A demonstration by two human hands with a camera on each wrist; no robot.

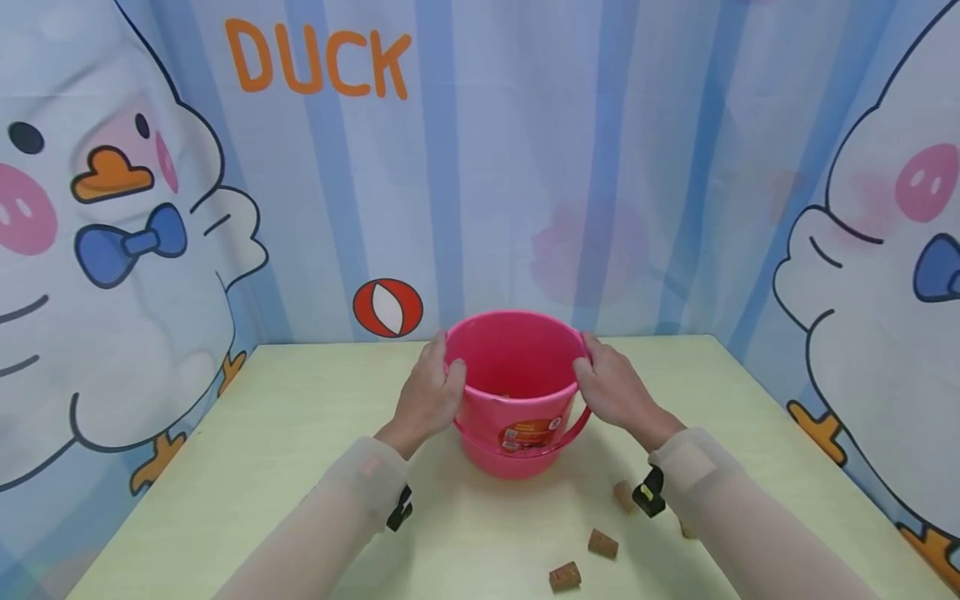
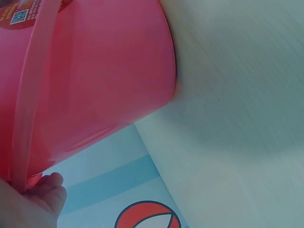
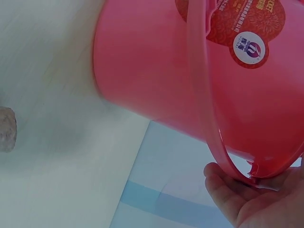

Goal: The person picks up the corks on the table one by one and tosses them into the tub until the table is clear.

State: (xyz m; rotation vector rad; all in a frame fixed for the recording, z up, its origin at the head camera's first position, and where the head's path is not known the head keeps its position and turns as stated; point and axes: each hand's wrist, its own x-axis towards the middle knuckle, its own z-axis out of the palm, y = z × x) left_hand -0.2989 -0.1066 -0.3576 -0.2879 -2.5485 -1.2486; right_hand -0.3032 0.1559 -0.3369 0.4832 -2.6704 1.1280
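A pink plastic bucket [image 1: 483,410] with a red-orange label [image 1: 528,433] is between my two hands, its mouth tilted a little toward me. My left hand [image 1: 427,393] grips the left side of its rim, thumb on the near side. On the opposite side my right hand [image 1: 618,385] holds the rim beside the handle's joint. The bucket's handle [image 3: 202,80] hangs down across the front. A small bit of brown shows inside over the near rim; most of the inside is hidden. Whether the base touches the table cannot be told.
Several brown corks lie on the pale table [image 1: 300,467] in front of the bucket, among them a near cork [image 1: 565,577] and another cork [image 1: 603,544]. One cork [image 1: 687,530] is partly behind my right sleeve. A duck-print curtain [image 1: 510,167] hangs behind the table.
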